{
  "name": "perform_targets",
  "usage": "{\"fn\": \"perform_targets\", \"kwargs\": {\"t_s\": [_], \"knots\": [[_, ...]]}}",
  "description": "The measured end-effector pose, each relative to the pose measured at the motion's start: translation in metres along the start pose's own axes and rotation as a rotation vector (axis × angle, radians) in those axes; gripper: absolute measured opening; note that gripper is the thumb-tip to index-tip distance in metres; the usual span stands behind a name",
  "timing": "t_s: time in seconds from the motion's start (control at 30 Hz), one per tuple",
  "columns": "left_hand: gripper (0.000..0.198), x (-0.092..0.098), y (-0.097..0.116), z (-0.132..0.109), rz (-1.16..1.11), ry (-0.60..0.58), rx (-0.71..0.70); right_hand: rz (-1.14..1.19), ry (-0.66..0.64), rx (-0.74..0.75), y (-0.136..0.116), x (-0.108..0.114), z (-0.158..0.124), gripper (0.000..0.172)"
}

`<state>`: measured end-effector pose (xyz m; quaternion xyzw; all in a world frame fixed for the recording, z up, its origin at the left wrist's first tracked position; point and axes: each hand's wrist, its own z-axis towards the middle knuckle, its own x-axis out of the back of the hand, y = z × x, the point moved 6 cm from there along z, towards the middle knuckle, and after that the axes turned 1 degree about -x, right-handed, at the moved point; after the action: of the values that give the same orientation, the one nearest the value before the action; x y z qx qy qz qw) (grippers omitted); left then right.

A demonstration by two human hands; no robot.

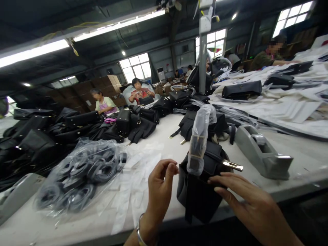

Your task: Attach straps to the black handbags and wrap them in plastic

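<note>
A black bag [200, 194] stands at the table's front edge, its handle wrapped in clear plastic [198, 140] and a gold metal clasp [232, 165] sticking out at its right. Just left of the bag is my left hand [162, 186], fingers curled with the thumb near the fingertips; whether anything tiny is between them cannot be made out. My right hand [243, 196] reaches over the bag's right side, fingertips at its upper edge, thumb and fingers slightly apart with nothing visible between them.
A grey tape dispenser [263, 153] is at the right, another [20, 194] at the far left. A clear plastic bag of rolled straps [84, 174] and white strips [133, 184] lie left. Black bags [84, 119] are piled behind. Several people sit in the background.
</note>
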<state>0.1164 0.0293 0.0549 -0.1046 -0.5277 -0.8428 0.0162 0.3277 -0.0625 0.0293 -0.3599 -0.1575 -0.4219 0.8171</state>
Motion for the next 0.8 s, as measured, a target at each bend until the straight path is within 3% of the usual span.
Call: {"fn": "perform_targets", "kwargs": {"t_s": [0.13,0.23,0.4,0.63,0.8], "knots": [[0.014,-0.011,-0.032,-0.050,0.010,-0.074,0.144,-0.022,0.063,-0.036,-0.014,0.001,-0.001,0.024],[0.021,-0.017,-0.043,-0.068,-0.004,-0.105,0.177,-0.038,0.091,0.009,-0.025,-0.005,0.000,0.028],[0.015,-0.013,-0.045,-0.067,-0.084,-0.091,0.231,-0.101,-0.072,-0.003,-0.023,-0.024,0.010,0.035],[0.011,-0.012,-0.030,-0.059,-0.080,-0.057,0.050,-0.124,-0.478,-0.125,-0.013,-0.030,0.040,0.039],[0.008,-0.014,-0.030,-0.051,-0.131,-0.049,0.079,-0.038,-0.582,-0.195,-0.011,-0.033,0.049,0.044]]}}
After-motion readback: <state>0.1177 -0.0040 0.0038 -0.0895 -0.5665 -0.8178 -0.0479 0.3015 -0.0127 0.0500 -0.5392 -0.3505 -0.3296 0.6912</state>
